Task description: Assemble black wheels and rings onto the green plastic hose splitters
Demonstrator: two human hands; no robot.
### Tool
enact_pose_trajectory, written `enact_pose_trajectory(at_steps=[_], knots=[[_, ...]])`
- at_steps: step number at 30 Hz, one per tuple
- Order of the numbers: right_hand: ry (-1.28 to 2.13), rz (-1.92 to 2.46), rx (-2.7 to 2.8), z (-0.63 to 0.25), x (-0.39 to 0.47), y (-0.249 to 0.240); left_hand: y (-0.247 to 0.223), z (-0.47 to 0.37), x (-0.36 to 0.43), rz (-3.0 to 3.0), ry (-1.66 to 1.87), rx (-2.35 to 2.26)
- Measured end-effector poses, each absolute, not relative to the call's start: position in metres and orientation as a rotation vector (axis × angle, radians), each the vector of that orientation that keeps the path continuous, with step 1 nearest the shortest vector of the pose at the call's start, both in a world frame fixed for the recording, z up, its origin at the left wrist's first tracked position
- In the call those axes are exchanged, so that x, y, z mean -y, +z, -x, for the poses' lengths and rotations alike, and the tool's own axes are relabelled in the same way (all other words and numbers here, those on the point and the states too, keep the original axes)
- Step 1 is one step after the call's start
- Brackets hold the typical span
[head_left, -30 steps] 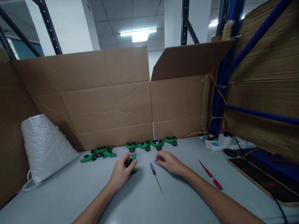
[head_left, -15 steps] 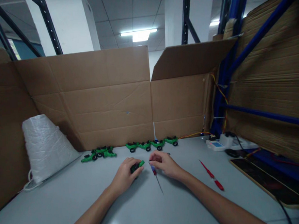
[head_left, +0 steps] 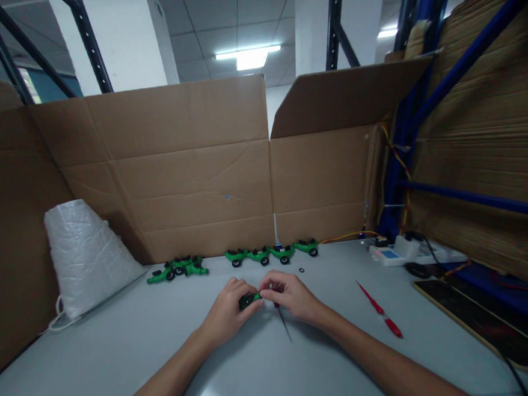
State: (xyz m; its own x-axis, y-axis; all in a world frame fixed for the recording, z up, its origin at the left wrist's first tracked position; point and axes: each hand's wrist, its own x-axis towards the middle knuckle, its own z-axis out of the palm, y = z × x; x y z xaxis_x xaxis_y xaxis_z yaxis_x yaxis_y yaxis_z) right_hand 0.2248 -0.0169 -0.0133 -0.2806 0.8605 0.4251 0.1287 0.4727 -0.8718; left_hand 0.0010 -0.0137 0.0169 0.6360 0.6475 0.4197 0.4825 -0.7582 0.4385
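Smooth grey desk (head_left: 240,374) runs open from 6 to 9 o'clock of the hands, w/ approx. the same room at 5; far side at 12 is edged by a tall brown cardboard wall (head_left: 194,173), 3 o'clock side by a blue metal rack post (head_left: 394,195). White crinkly wrapped bundle (head_left: 91,258) takes up the 9–10 corner; black flat panel w/ tan edge (head_left: 485,321) borders 4. White plastic power strip (head_left: 449,255) at 3 has a blue patch, too small to read. Left forearm comes in from 7, right from 5, both low over desk, meeting mid-view. Left hand (head_left: 229,309) is clamped on a small green-and-black toy vehicle (head_left: 249,300), btwn thumb & fingers, just above desk. Right hand (head_left: 289,293) has thumb & index drawn close at the toy's 3 o'clock end, touching or nearly so; can't tell if they grip it. Under that hand, a thin-shaft screwdriver (head_left: 284,324) points to 5, handle mostly hidden. Small black ring (head_left: 301,270) lies at 2, red slim screwdriver (head_left: 380,311) btwn 3 & 4, row of four green toy vehicles (head_left: 262,259) at 12–1, green toy cluster (head_left: 177,268) at 10.
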Motion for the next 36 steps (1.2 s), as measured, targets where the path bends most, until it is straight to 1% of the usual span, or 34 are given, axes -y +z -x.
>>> enact_pose_trajectory(at_steps=[3,13,36], knots=[[0.877,0.86,1.733,-0.225,0.018,-0.012,0.018,-0.001,0.014,-2.579,0.823,-0.915],[0.971,0.845,1.687,-0.227,0.016,-0.011,0.023,-0.001,0.017,-2.605,0.879,-0.913],[0.935,0.854,1.75,-0.226,0.021,-0.002,0.025,0.001,0.011,-2.594,0.842,-0.872]])
